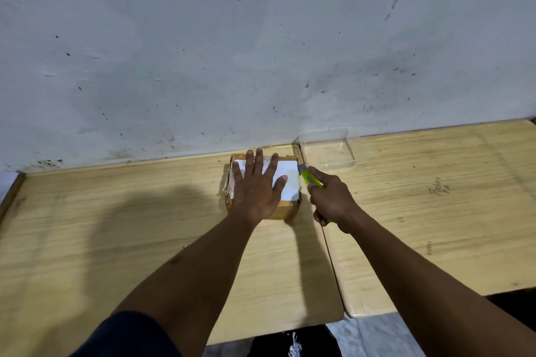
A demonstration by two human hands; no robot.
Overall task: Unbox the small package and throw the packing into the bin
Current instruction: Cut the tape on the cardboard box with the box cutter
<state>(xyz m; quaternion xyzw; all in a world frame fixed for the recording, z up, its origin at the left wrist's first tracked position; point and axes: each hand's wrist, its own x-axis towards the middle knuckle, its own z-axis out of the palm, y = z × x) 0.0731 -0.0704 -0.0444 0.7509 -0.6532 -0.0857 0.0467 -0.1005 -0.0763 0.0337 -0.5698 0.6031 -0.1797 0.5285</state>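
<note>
A small brown cardboard package (285, 209) with a white label on top sits near the back edge of the left wooden table (101, 226). My left hand (256, 185) lies flat on its top, fingers spread, pressing down. My right hand (330, 197) is closed around a yellow-green utility knife (309, 179). The knife's tip touches the package's upper right edge. A black bin (293, 342) with white scraps inside shows at the bottom edge, below the tables' front.
A clear plastic container (327, 151) stands against the stained wall, just right of the package, on the second wooden table (449, 211). A narrow seam separates the two tables. Tiled floor shows at the bottom.
</note>
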